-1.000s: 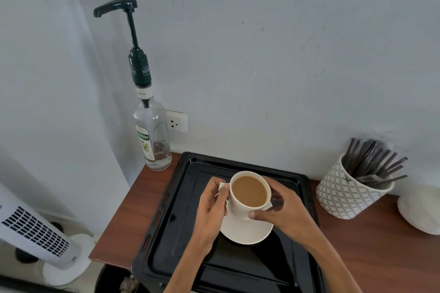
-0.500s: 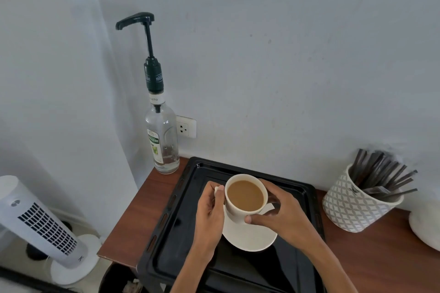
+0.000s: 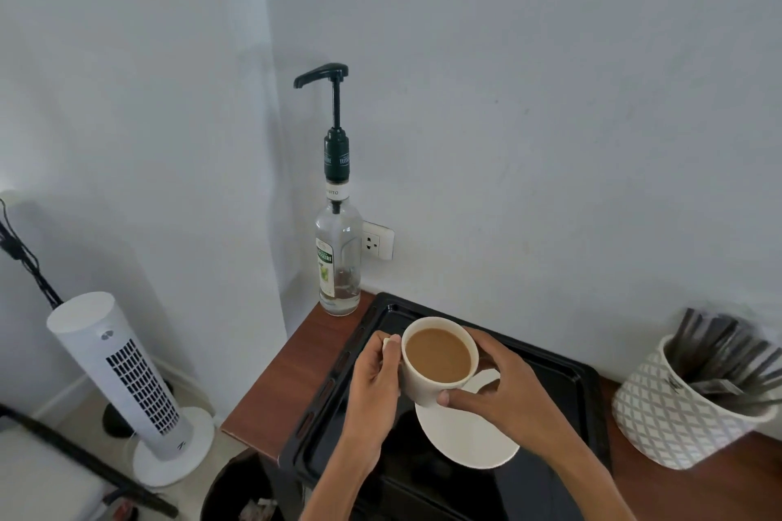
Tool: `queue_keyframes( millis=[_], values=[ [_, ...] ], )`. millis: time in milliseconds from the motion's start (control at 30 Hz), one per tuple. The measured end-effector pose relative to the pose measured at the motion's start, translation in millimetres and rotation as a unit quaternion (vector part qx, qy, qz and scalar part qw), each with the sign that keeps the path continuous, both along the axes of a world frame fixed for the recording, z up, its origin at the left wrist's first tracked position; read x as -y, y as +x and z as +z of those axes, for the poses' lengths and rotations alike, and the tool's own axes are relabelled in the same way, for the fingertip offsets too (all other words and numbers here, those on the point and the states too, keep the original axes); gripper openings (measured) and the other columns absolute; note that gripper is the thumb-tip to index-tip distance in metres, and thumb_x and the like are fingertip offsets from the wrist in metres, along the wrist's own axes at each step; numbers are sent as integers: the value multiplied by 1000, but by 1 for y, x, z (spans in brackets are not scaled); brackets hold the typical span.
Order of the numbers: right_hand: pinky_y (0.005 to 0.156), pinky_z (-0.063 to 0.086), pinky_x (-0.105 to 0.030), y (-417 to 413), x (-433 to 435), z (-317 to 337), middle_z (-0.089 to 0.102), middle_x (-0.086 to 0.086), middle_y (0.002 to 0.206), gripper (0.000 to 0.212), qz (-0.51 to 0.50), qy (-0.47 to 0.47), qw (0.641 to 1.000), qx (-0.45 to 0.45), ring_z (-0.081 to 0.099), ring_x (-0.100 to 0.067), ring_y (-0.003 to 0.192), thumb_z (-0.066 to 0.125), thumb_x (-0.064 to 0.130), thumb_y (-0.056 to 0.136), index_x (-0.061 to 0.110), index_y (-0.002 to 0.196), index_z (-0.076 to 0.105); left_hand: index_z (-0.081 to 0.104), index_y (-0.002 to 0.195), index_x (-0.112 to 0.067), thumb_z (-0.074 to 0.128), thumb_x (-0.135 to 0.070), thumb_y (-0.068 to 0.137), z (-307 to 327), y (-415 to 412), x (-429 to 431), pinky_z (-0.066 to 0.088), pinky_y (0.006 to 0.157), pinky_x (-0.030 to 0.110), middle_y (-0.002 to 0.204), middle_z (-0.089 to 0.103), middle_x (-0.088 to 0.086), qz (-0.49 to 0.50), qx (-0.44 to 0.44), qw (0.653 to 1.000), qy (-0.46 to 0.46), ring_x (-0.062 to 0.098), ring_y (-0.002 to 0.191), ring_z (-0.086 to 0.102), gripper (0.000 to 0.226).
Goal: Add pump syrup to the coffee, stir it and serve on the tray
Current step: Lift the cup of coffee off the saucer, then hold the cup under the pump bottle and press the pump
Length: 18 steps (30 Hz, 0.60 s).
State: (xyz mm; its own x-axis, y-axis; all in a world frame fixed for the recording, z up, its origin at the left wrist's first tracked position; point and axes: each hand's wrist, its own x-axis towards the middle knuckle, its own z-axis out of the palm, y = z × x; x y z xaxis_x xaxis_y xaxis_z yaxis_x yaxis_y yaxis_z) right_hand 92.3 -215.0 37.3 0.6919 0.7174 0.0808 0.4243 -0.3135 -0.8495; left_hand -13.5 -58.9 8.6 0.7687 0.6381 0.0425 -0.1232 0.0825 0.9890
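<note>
A white cup (image 3: 425, 387) full of milky coffee is held above the white saucer (image 3: 465, 431), which lies on the black tray (image 3: 563, 376). My left hand (image 3: 374, 376) pinches the cup's handle on its left side. My right hand (image 3: 495, 387) wraps the cup's right side, thumb on the front wall. The cup sits left of the saucer's middle and looks lifted off it. A clear syrup bottle (image 3: 338, 258) with a tall dark pump stands at the table's back left corner, spout pointing left.
A patterned white pot (image 3: 673, 410) of dark stirrers stands on the wooden table (image 3: 287, 381) at the right. A wall socket (image 3: 376, 241) is behind the bottle. On the floor to the left stand a white tower fan (image 3: 127, 385) and a dark bin (image 3: 237, 491).
Both hands have raised the cup off the saucer and shifted it left, toward the syrup bottle. The saucer stays on the tray. The camera has turned left.
</note>
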Motion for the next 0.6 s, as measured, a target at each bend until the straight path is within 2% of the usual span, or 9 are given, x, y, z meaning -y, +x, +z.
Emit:
queue_keyframes(
  millis=[133, 200, 333, 433, 533, 600],
  values=[
    [77, 58, -25, -5, -9, 6, 65, 33, 117, 72, 12, 3, 1000, -1, 62, 1, 106, 92, 48, 62, 54, 123, 55, 56, 94, 5, 45, -28, 106, 9, -8, -7, 39, 51, 14, 71, 54, 0, 26, 4, 1000, 9, 1, 56, 46, 37],
    [77, 57, -24, -7, -13, 10, 65, 33, 117, 72, 20, 2, 1000, -2, 62, 1, 106, 91, 51, 61, 54, 123, 55, 58, 96, 4, 45, -27, 106, 12, -12, -9, 40, 52, 14, 71, 56, -3, 37, 4, 999, 10, -1, 57, 48, 36],
    [81, 61, -31, -12, -22, 18, 67, 28, 117, 73, 41, -3, 999, -11, 64, -2, 105, 91, 52, 62, 50, 126, 57, 61, 98, 1, 45, -29, 105, 13, -20, -17, 42, 52, 13, 69, 61, -9, 52, -3, 999, -4, -3, 56, 52, 36],
    [85, 62, -36, -15, -32, 25, 68, 26, 117, 75, 62, -11, 998, -19, 67, -5, 104, 92, 51, 62, 49, 128, 56, 68, 100, -9, 46, -32, 104, 16, -26, -28, 45, 54, 12, 77, 69, -7, 62, -8, 998, -18, -4, 61, 59, 32],
    [89, 60, -35, -11, -44, 34, 66, 21, 124, 89, 80, -48, 996, -14, 67, -7, 106, 92, 52, 60, 45, 138, 49, 71, 99, -18, 47, -32, 104, 22, -32, -44, 48, 57, 12, 81, 73, -8, 69, -4, 997, -27, -4, 67, 64, 28],
    [90, 57, -28, -3, -50, 43, 58, 21, 133, 101, 94, -102, 990, -5, 63, -4, 111, 91, 55, 61, 44, 147, 39, 71, 98, -20, 46, -30, 105, 27, -35, -58, 47, 55, 13, 78, 73, -8, 75, -7, 997, -34, -3, 64, 63, 28]
  ],
)
